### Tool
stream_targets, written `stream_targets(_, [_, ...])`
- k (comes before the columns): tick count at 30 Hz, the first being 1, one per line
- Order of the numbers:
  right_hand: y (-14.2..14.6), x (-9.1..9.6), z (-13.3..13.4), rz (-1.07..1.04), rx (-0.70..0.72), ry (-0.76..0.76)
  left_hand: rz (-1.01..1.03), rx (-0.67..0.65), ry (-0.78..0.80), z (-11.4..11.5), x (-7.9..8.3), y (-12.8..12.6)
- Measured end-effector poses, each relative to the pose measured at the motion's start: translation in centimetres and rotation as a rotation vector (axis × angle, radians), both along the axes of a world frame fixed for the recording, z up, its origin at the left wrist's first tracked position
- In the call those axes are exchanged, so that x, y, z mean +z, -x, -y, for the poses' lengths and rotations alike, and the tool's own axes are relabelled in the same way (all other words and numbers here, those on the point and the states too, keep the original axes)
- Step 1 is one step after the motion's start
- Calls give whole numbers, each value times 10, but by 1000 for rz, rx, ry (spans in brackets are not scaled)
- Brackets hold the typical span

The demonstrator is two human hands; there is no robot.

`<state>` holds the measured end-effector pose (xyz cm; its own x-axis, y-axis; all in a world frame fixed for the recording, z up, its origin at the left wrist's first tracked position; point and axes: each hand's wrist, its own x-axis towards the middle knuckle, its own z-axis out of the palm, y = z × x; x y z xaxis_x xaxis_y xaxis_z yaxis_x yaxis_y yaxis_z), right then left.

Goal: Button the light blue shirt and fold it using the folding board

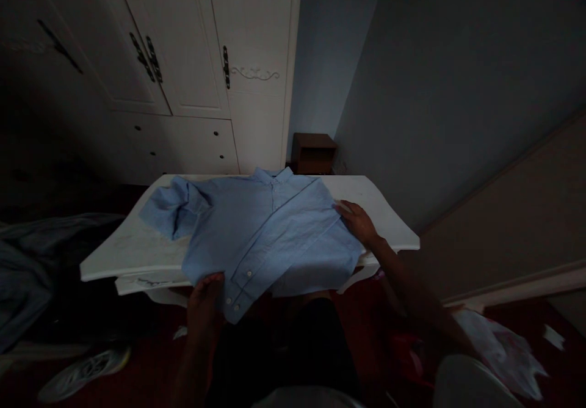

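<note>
A light blue button shirt [260, 231] lies face up on a small white table [132, 249], collar toward the far edge, one sleeve bunched at the left. My left hand [206, 301] is at the shirt's near hem by the button placket, fingers curled on the cloth. My right hand [357, 222] rests flat on the shirt's right side, fingers stretched out.
A white wardrobe [183, 72] with dark handles stands behind the table. A small brown stool [314, 151] sits in the corner. Dark clothing [32, 261] is piled at the left, a shoe [82, 371] lies on the red floor, and pale cloth [499, 347] lies at the lower right.
</note>
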<state>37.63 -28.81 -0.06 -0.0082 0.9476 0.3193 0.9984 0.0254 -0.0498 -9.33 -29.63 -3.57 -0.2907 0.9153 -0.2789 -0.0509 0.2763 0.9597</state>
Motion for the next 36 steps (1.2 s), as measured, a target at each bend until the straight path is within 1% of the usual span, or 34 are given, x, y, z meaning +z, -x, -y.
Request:
stream_targets(3, [-7,0,4,48,159,68,-41,-43,-21,1,-3,-3])
stream_targets(6, [-10,1,7,60,247,140,-39,-104,-6,2,-7,-5])
stream_targets(10, [-9,6,11,68,271,159,-58,-173,34,2,-10,-2])
stream_targets(12, [-6,11,13,70,269,177,-26,-166,42,2,-11,0])
stream_targets(14, [0,17,15,64,268,182,63,-153,52,1,-12,2])
stream_targets(16, [8,23,15,47,272,156,125,-145,57,-1,-15,5])
stream_targets(17, [13,25,13,31,276,133,111,-144,46,-2,-16,7])
stream_targets(19, [24,29,6,-18,287,92,-4,-186,-7,-4,-16,13])
stream_targets(22, [38,31,-16,-95,270,67,-297,-279,-147,-7,-7,20])
stream_targets(23, [42,30,-27,-110,244,67,-405,-279,-216,-6,-2,21])
stream_targets(25, [49,27,-52,-119,153,83,-620,-229,-378,-5,10,16])
stream_targets(27, [55,22,-81,-106,28,111,-775,-201,-545,-4,20,3])
stream_targets(28, [58,18,-95,-99,-23,120,-821,-221,-617,-3,23,-8])
stream_targets(30, [64,11,-120,-81,-113,137,-876,-335,-773,-5,25,-31])
stream_targets(32, [69,4,-139,-63,-174,153,-968,-501,-925,-10,22,-54])
stream_targets(34, [71,-3,-150,-45,-219,167,-1100,-608,-993,-15,17,-70])
stream_targets(36, [71,-8,-155,-33,-224,163,-1208,-643,-976,-19,11,-77])
